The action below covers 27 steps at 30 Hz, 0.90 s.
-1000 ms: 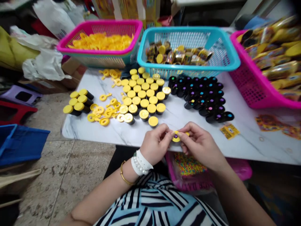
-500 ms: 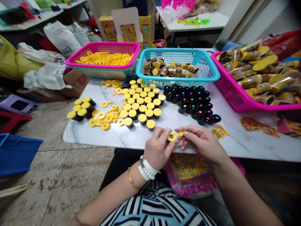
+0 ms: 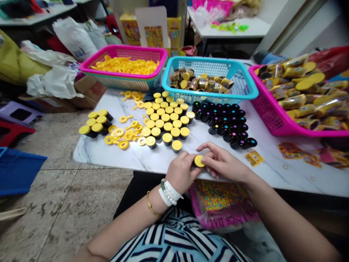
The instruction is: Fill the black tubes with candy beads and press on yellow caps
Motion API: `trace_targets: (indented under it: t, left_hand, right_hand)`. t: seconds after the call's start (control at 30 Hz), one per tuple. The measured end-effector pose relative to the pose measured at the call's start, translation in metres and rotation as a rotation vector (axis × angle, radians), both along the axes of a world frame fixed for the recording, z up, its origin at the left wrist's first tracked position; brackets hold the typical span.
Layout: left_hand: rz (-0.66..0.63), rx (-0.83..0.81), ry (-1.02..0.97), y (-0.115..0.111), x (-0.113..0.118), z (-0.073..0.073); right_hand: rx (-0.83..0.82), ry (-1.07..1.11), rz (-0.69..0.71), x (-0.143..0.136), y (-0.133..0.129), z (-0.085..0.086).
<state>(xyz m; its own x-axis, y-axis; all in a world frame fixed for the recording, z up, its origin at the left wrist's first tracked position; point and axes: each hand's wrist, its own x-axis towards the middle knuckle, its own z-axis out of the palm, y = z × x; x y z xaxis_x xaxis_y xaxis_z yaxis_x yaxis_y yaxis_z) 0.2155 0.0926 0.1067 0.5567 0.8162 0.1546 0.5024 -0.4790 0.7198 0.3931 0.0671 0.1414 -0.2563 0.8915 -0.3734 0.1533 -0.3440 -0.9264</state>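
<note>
A small black container with a round yellow cap (image 3: 199,161) is held at the table's front edge by my left hand (image 3: 182,169), fingers closed round its side. My right hand (image 3: 222,162) touches the cap's right side with its thumb, its index finger raised and the fingers apart. Beyond my left hand stand several yellow-capped black containers (image 3: 167,138). Loose yellow ring-shaped caps (image 3: 124,145) lie left of them. Past my right hand stand several black containers (image 3: 234,134) with coloured dots in their tops.
Behind are a pink basket (image 3: 124,74) of yellow caps, a blue basket (image 3: 242,78) and a pink basket (image 3: 269,116) of wrapped tubes. A bag of coloured beads (image 3: 218,196) lies below the table edge. A small yellow packet (image 3: 254,158) lies right of my right hand.
The yellow cap's small round flap has been folded over its ring and now covers the opening. My right hand has moved slightly left and lifted its index finger. The view has shifted a little.
</note>
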Motion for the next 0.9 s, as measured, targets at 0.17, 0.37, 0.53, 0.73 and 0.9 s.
trace_targets:
  t: [0.17, 0.37, 0.53, 0.73, 0.9]
  left_hand:
    - [0.024, 0.016, 0.021, 0.000, 0.001, -0.002]
    - [0.023, 0.019, 0.119, -0.002, 0.002, -0.002]
    - [-0.043, 0.022, 0.100, -0.013, -0.005, 0.000]
    - [0.097, 0.236, -0.089, -0.014, -0.080, -0.002]
    - [0.436, 0.653, 0.141, 0.034, -0.172, -0.007]
  right_hand:
    - [0.266, -0.128, -0.013, 0.001, -0.015, -0.001]
    - [0.487, -0.567, -0.200, -0.027, -0.033, -0.012]
    - [0.579, -0.696, -0.277, -0.033, -0.046, -0.025]
    - [0.652, -0.793, -0.486, -0.028, -0.009, -0.036]
    - [0.585, -0.648, -0.561, -0.038, 0.036, -0.026]
